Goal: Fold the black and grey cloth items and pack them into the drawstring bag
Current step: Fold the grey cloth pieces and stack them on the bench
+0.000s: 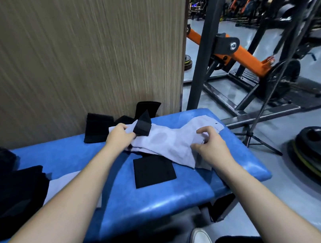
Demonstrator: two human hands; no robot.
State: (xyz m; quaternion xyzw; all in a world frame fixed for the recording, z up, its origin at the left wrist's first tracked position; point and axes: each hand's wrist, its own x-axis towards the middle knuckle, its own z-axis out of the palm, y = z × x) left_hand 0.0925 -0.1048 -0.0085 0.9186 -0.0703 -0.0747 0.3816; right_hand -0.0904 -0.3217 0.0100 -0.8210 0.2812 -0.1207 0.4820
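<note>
Surface (161,203): blue padded vinyl, smooth, glossy, with sheen patches. Grey cloth (168,141): thin soft fabric, matt, faint round pattern, lightly creased. Small black piece (143,126) on its far end: matt knit, with a dark grey band. Folded black cloth (153,171): dense matt fabric, flat, no shine. Black items (97,129) at the wall: same matt textile, faintly ribbed. Black pile (14,190) at left: matt cloth, detail lost in shadow. Wall panel (75,51): wood-grain laminate, fine vertical streaks, dull satin. Rack frame (205,61): dark painted metal, semi-matt. Orange arm (246,56): painted metal, slight gloss. Weight plates (317,148): black, slightly shiny. Floor (274,179): smooth grey, low sheen.
</note>
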